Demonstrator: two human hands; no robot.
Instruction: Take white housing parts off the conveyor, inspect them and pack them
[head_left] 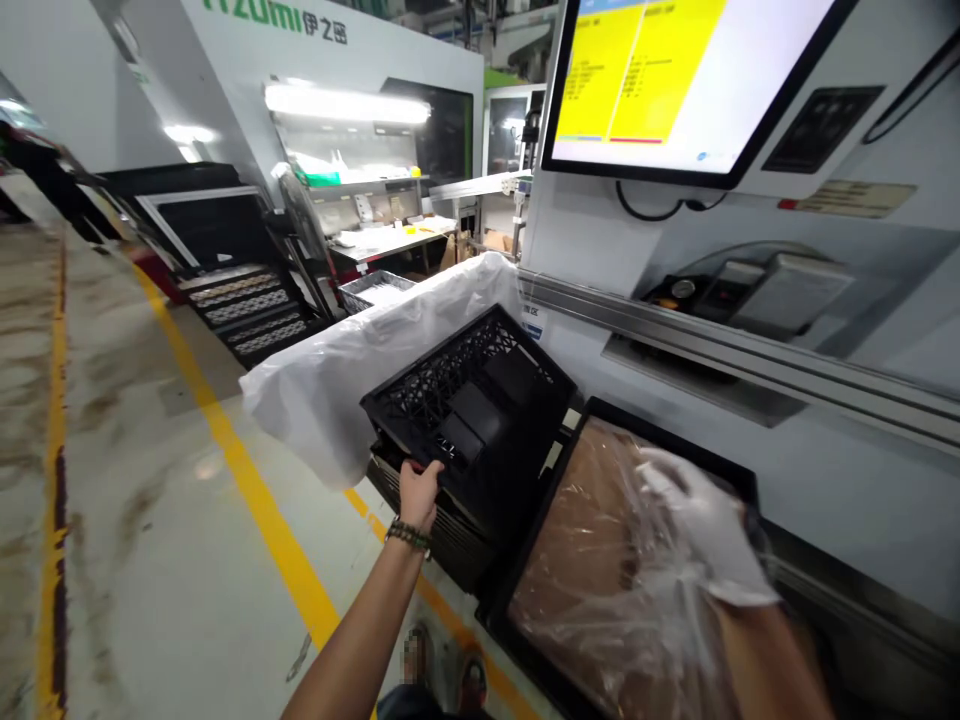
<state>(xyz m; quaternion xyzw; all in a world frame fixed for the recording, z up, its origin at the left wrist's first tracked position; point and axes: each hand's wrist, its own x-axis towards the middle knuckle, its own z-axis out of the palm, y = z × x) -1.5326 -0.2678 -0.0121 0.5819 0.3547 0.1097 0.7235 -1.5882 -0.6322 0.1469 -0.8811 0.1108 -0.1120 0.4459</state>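
Note:
My bare left hand (420, 492), with a bracelet at the wrist, is closed on the near edge of a black plastic crate (517, 450). The crate tilts on top of a stack of similar crates, and dark flat pieces lie in it. My right hand (697, 515) wears a white glove and is slightly blurred. Its fingers are bent around clear plastic film (667, 600) over the second black crate (525, 570). Under the film lies a brown sheet (577, 520) that looks like cardboard.
A translucent plastic cover (337, 380) hangs behind the stack. A machine with a lit screen (637, 80) and a metal rail (750, 355) stand at the right. Black racks (247, 290) are at the left. Yellow lines (247, 480) cross the floor; a person (52, 185) stands far left.

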